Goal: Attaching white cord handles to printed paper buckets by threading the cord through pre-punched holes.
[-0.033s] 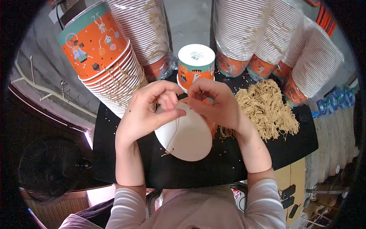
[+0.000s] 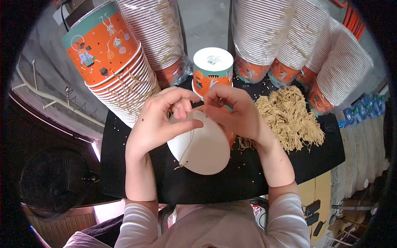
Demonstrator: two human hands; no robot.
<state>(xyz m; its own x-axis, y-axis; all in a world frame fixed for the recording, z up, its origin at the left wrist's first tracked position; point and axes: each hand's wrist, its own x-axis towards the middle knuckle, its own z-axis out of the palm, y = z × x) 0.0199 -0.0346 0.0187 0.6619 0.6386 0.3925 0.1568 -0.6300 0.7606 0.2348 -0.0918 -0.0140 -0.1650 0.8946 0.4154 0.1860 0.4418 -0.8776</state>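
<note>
Both my hands meet over a black table (image 2: 231,182). My left hand (image 2: 159,120) grips an orange paper cup (image 2: 204,149) lying on its side, with its white face turned up to me. A thin tan string (image 2: 187,144) runs down across that white face and ends in a small knot near the lower edge. My right hand (image 2: 233,109) is curled over the cup's top rim, fingertips pinched together on the upper end of the string, close to my left fingertips.
A heap of tan strings (image 2: 289,115) lies right of my hands. An upturned orange cup (image 2: 213,68) stands just behind them. A tilted stack of orange cups (image 2: 111,70) is at back left, and bagged cup stacks (image 2: 264,33) line the back. A dark fan (image 2: 53,182) sits lower left.
</note>
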